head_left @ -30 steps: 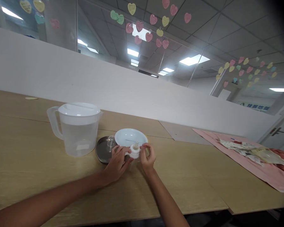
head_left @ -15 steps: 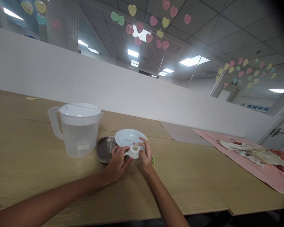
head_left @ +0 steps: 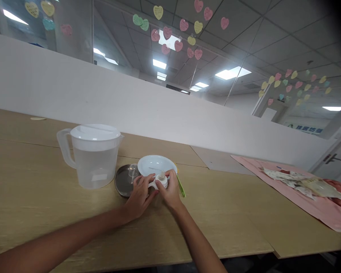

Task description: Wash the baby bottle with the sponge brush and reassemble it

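On a pale wooden table (head_left: 31, 182), the left hand (head_left: 140, 198) and the right hand (head_left: 170, 191) both have their fingers closed around one white bottle collar (head_left: 161, 182), its teat upright, at the near edge of one white plate (head_left: 152, 163). One clear domed cap (head_left: 133, 170) sits apart on one round steel dish (head_left: 122, 184), leaving the teat uncovered, and no bottle is attached to the collar. Nearby lie one lidded plastic pitcher (head_left: 95, 167) of water, one green-handled utensil (head_left: 182, 188), and, well off to the right, one pink cloth (head_left: 324, 212).
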### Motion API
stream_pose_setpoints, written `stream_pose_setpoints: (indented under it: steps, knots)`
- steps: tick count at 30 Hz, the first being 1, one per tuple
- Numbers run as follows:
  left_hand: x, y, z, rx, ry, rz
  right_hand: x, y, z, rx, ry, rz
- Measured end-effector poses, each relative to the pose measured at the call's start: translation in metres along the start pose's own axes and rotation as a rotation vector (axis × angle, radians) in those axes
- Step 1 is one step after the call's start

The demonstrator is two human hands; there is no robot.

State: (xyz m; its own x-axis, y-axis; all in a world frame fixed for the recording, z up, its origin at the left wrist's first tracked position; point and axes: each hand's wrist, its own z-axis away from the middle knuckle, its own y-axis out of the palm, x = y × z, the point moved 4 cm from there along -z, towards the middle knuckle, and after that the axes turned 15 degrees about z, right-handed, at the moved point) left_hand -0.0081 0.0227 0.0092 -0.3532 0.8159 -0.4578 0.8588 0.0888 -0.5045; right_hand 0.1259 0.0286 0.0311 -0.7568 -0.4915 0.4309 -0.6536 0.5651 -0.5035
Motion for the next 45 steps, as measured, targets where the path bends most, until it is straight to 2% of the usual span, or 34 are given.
stream_pose_setpoints:
  steps: [2,8,15,19,21,23,26,28,29,32,34,36,38,40,43,45]
  knots:
    - [0.0,0.0,0.0,0.004,-0.001,0.004,0.0,0.0,0.001,0.0,0.0,0.02]
    - [0.001,0.002,-0.001,0.019,-0.019,0.028,0.006,-0.002,0.001,0.098,-0.135,-0.047]
    - [0.003,0.002,-0.001,0.011,-0.022,0.064,0.003,0.002,0.005,-0.056,-0.065,0.087]
    - [0.001,-0.002,-0.001,0.004,-0.03,0.072,0.002,0.003,0.005,-0.053,-0.082,0.104]
    - [0.004,-0.007,-0.003,-0.042,-0.058,0.098,0.001,0.003,0.004,-0.045,-0.095,0.122]
    - [0.014,-0.016,-0.006,-0.15,-0.135,0.122,-0.001,0.004,0.004,-0.047,-0.096,0.136]
    - [0.043,-0.03,-0.012,-0.354,-0.315,0.082,-0.002,0.004,0.004,-0.053,-0.093,0.144]
    - [0.064,-0.036,-0.017,-0.404,-0.399,0.017,-0.001,0.004,0.004,-0.055,-0.094,0.146]
    - [0.075,-0.037,-0.019,-0.38,-0.419,-0.011,-0.001,0.004,0.004,-0.059,-0.096,0.146]
    - [0.101,-0.037,-0.024,-0.205,-0.463,-0.071,0.001,0.003,0.004,-0.064,-0.101,0.147]
    - [0.112,-0.035,-0.024,-0.11,-0.489,-0.078,0.002,0.003,0.004,-0.064,-0.103,0.145]
    - [0.118,-0.034,-0.023,-0.076,-0.512,-0.055,0.002,0.003,0.004,-0.057,-0.099,0.143]
    - [0.117,-0.035,-0.022,-0.114,-0.526,-0.033,0.002,0.003,0.004,-0.054,-0.096,0.145]
    - [0.108,-0.039,-0.021,-0.233,-0.506,-0.027,0.002,0.003,0.005,-0.058,-0.098,0.146]
    - [0.08,-0.046,-0.021,-0.465,-0.38,0.01,0.002,0.003,0.005,-0.065,-0.102,0.136]
    - [0.057,-0.049,-0.021,-0.569,-0.264,0.071,0.002,0.004,0.005,-0.071,-0.095,0.122]
